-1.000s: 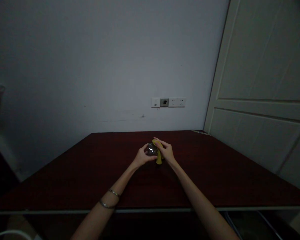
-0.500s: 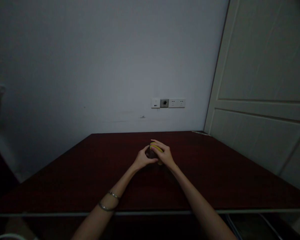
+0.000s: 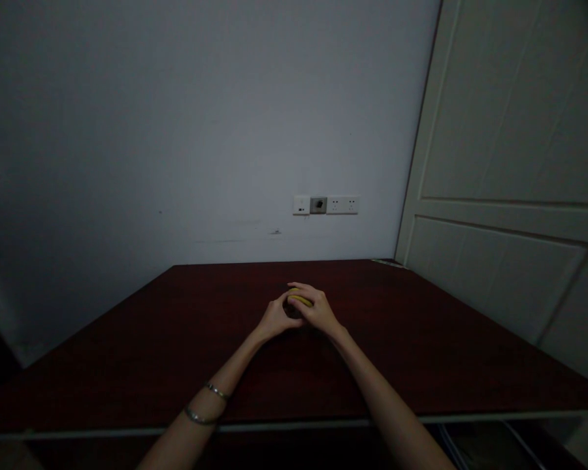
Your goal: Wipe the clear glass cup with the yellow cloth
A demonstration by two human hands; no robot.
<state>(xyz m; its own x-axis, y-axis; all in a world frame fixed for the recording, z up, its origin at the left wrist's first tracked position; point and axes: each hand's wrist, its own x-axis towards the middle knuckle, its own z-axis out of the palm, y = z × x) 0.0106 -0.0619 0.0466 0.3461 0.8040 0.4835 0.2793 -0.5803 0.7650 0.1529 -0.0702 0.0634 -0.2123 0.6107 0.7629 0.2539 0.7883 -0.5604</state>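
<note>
Near the middle of the dark red table (image 3: 294,385), my two hands meet around a small yellow-topped container (image 3: 301,300). Its yellow top shows between the fingers of my right hand (image 3: 318,312), which lie over it from above and the right. My left hand (image 3: 275,320) curves round the darker lower part from the left, its thumb pointing toward my right hand. Most of the container is hidden by the fingers, so its exact kind is unclear. Two bracelets (image 3: 200,416) circle my left forearm.
The table's far edge meets a pale wall (image 3: 225,130) carrying a row of sockets (image 3: 342,205). A panelled white door (image 3: 504,163) stands along the right side. A thin flat strip (image 3: 388,263) lies at the far right corner. Below the front edge it is dark.
Both hands have come slightly closer to me with the container. My right fingers cover more of the yellow top now. The camera view has shifted a little.
</note>
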